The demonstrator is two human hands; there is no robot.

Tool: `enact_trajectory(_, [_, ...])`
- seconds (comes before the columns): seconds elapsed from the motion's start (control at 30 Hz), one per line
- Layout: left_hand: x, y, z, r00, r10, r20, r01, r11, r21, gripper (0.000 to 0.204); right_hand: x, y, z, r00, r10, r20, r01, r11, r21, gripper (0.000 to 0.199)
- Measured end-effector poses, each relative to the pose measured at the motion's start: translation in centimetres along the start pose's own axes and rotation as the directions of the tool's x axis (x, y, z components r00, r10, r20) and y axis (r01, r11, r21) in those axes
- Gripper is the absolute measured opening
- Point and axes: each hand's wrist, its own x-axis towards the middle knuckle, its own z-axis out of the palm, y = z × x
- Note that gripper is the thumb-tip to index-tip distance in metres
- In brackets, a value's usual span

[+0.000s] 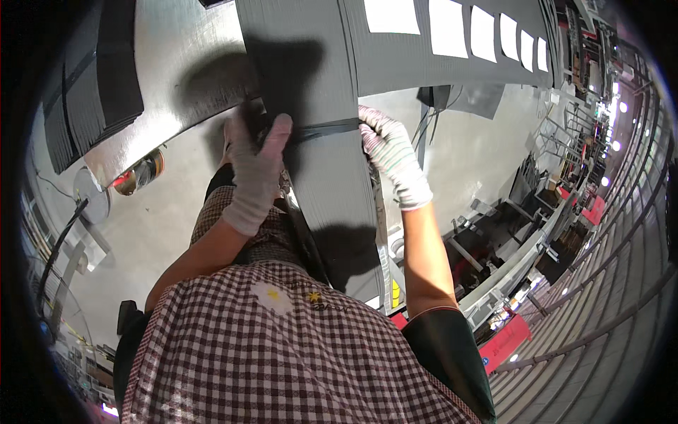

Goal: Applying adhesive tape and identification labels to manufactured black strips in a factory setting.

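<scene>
A long stack of dark grey sheets (332, 191) lies in front of me, with a thin dark band (326, 129) running across it. My left hand (256, 169), in a pale striped knit glove, is at the stack's left edge. Its thumb stands apart from the fingers, and I see nothing held between them; shadow darkens the fingertips. At the right edge, my gloved right hand (392, 152) has its fingers curled closed where the band's end meets the side of the stack. The fingertips are partly hidden there.
A shiny metal tabletop (187, 63) is at the upper left, bearing another banded grey stack (116, 71). Grey sheets with white paper labels (448, 28) extend to the upper right. A wire spool (145, 173) sits low on the left. Metal frames (522, 233) stand at right.
</scene>
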Motion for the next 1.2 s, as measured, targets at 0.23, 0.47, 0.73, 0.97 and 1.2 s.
enact_trajectory(0.23, [-6.5, 0.7, -2.3, 0.773, -0.476, 0.42, 0.441, 0.878, 0.184, 0.071, -9.1, -2.4, -4.4, 0.94, 0.019, 0.341, 0.182, 0.817, -0.547, 0.021])
enact_trajectory(0.47, [1.2, -0.4, 1.8, 0.88, -0.471, 0.055, 0.473, 0.881, -0.022, 0.073, -3.0, -2.1, 0.3, 0.986, -0.142, -0.09, 0.124, 0.977, -0.174, 0.032])
enact_trajectory(0.73, [-2.5, -6.9, 1.2, 0.971, -0.237, 0.021, 0.231, 0.959, 0.166, 0.076, -3.5, 2.1, 1.6, 0.971, -0.179, 0.161, 0.238, 0.801, -0.549, 0.027])
enact_trajectory(0.97, [-0.5, -5.6, 0.1, 0.931, -0.364, 0.036, 0.351, 0.918, 0.185, 0.082, -2.2, 0.5, 1.4, 0.972, -0.112, 0.205, 0.198, 0.861, -0.469, 0.022])
enact_trajectory(1.2, [0.3, -2.6, 0.6, 0.824, -0.567, -0.019, 0.546, 0.784, 0.296, 0.078, -3.3, -0.1, 0.4, 0.928, -0.293, 0.23, 0.372, 0.732, -0.57, 0.033])
